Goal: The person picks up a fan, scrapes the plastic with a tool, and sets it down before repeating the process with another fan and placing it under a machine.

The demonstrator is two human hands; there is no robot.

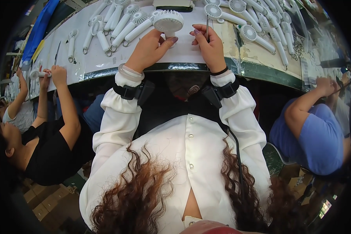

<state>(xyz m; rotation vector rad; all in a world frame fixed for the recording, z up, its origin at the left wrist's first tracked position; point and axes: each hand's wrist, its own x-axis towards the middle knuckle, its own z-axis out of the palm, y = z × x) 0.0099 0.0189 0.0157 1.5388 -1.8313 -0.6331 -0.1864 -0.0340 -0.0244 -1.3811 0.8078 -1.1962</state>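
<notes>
My left hand [148,50] is closed around the handle of a white handheld fan [168,20], its round, grilled head showing above the fingers. Most of the handle is hidden by the hand. To the right, just over the table's front edge, my right hand [211,52] pinches a thin, dark metal rod-like tool [207,28] that points away from me. Its tip and exact kind I cannot make out. The two hands are apart, and the tool does not touch the fan.
Several white handheld fans [125,26] lie left of my hands, and a bigger pile of fans [257,23] covers the right of the white table [183,52]. A person in black [50,144] works at the left, another in blue [316,132] at the right. Cardboard boxes [50,199] stand below.
</notes>
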